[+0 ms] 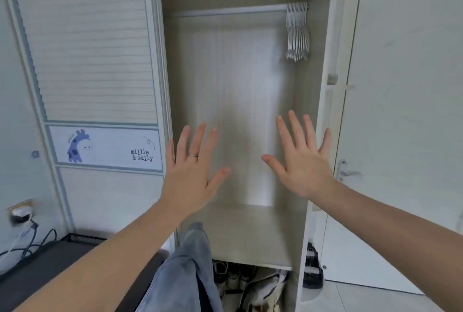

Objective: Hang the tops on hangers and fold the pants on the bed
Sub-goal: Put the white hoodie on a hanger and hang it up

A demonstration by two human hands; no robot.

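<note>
I face an open wardrobe with a bare rail [225,10] across its top. Several white hangers [297,31] are bunched at the rail's right end. My left hand [193,169] and my right hand [300,159] are both raised in front of the wardrobe, palms away from me, fingers spread, holding nothing. A ring sits on my left hand. Below my left forearm, blue jeans [185,269] lie on the edge of the dark bed [50,261].
The wardrobe's shelf [250,234] sits under my hands, with shoes and bags [250,284] in the space beneath. The wardrobe's open door [325,111] stands at the right, a room door [400,111] behind it. A socket and cables [22,219] are at lower left.
</note>
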